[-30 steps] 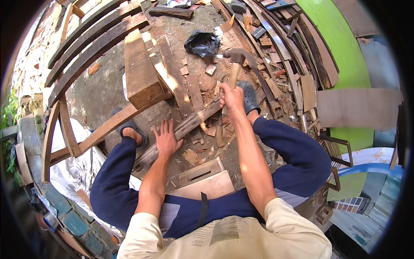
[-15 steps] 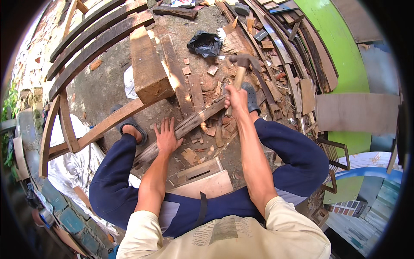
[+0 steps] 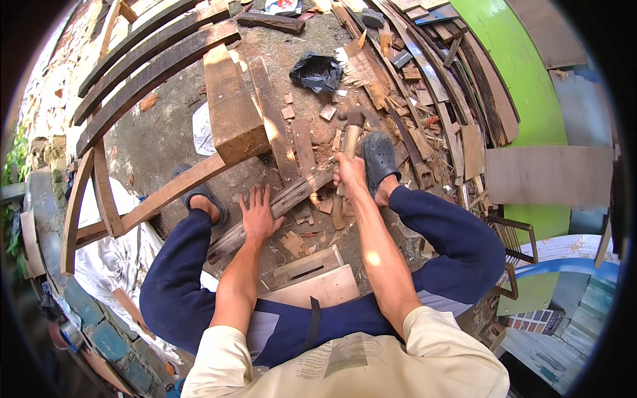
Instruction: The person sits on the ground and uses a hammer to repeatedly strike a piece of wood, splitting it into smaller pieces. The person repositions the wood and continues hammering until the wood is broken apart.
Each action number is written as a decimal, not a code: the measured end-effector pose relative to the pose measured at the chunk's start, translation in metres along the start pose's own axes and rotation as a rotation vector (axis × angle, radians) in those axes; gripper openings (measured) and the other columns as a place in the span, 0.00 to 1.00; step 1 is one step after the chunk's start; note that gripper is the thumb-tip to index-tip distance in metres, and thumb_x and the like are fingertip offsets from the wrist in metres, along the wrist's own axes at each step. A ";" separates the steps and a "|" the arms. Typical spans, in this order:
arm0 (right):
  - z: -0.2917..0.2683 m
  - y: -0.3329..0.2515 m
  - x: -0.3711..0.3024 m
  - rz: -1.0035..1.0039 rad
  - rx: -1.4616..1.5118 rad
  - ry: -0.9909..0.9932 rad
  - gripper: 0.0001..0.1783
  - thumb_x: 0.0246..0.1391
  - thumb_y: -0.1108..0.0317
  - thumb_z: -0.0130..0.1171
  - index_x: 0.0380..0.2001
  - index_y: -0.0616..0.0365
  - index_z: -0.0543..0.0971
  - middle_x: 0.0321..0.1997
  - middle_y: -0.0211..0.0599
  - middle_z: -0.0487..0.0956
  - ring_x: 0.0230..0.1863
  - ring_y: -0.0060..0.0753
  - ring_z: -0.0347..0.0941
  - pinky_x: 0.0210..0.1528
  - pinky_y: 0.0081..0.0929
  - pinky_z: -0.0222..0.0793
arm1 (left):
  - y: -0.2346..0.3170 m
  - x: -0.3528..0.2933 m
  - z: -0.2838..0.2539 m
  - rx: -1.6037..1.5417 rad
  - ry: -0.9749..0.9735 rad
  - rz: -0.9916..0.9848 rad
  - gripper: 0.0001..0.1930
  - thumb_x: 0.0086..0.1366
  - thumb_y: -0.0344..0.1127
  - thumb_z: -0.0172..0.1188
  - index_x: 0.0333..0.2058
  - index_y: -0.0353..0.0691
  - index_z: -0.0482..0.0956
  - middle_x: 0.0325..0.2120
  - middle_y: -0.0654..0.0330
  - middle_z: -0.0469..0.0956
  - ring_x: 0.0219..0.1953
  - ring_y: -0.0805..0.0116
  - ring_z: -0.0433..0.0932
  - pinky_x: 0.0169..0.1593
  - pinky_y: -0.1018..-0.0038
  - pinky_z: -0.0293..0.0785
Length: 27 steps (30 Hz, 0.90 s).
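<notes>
My right hand (image 3: pixel 349 174) is wrapped round the wooden handle of a claw hammer (image 3: pixel 353 136), its metal head pointing away from me. Spread flat, my left hand (image 3: pixel 259 213) presses on a long weathered wooden beam (image 3: pixel 302 190) that runs slantwise between my feet. The beam's far right end is partly hidden behind my right hand. Beyond the left hand, a thick squared timber block (image 3: pixel 233 113) rests on a narrower wooden rail (image 3: pixel 176 190). A pale wooden piece with a slot (image 3: pixel 308 265) lies close to my lap.
Wood chips and scraps (image 3: pixel 328 111) litter the ground ahead. A black plastic bag (image 3: pixel 317 71) lies beyond them. Long planks (image 3: pixel 458 86) are heaped at the right beside a green panel (image 3: pixel 531 86). Dark curved slats (image 3: pixel 156 76) stand at the left, over white sheeting (image 3: pixel 123 255).
My right hand has brought the hammer lower and a little left, toward the beam, uncovering more of my right shoe. The left hand stays on the beam.
</notes>
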State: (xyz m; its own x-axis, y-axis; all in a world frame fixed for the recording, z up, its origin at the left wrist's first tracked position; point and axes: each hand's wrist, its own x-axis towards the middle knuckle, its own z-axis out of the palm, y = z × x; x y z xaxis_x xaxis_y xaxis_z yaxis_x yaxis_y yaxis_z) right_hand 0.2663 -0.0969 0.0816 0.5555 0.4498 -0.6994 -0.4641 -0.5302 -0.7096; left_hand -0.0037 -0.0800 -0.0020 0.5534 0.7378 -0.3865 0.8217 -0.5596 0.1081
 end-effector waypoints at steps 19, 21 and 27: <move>-0.039 -0.069 -0.026 -0.243 0.441 0.014 0.15 0.57 0.64 0.58 0.23 0.52 0.65 0.14 0.20 0.61 0.12 0.19 0.58 0.13 0.22 0.58 | -0.003 -0.005 -0.002 -0.016 -0.033 -0.021 0.58 0.52 0.64 0.67 0.74 0.47 0.47 0.71 0.56 0.55 0.75 0.58 0.48 0.74 0.43 0.36; -0.030 -0.058 -0.024 -0.310 0.651 0.066 0.14 0.58 0.65 0.57 0.22 0.52 0.65 0.13 0.23 0.62 0.11 0.21 0.58 0.13 0.25 0.58 | -0.002 -0.004 -0.003 -0.013 -0.030 -0.017 0.58 0.52 0.64 0.68 0.73 0.46 0.47 0.71 0.56 0.55 0.75 0.58 0.48 0.74 0.42 0.36; -0.017 0.105 0.009 0.643 0.379 -0.355 0.07 0.57 0.66 0.56 0.29 0.55 0.71 0.13 0.21 0.60 0.11 0.20 0.57 0.12 0.28 0.56 | 0.003 0.011 -0.009 -0.010 0.021 0.006 0.57 0.51 0.64 0.68 0.73 0.45 0.49 0.71 0.56 0.56 0.75 0.58 0.48 0.74 0.42 0.36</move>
State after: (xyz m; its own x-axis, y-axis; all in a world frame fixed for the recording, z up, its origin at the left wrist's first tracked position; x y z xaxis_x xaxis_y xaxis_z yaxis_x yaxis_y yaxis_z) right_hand 0.2342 -0.1612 0.0019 -0.1199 0.3751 -0.9192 -0.8533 -0.5122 -0.0977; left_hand 0.0057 -0.0704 0.0027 0.5607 0.7425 -0.3665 0.8197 -0.5603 0.1190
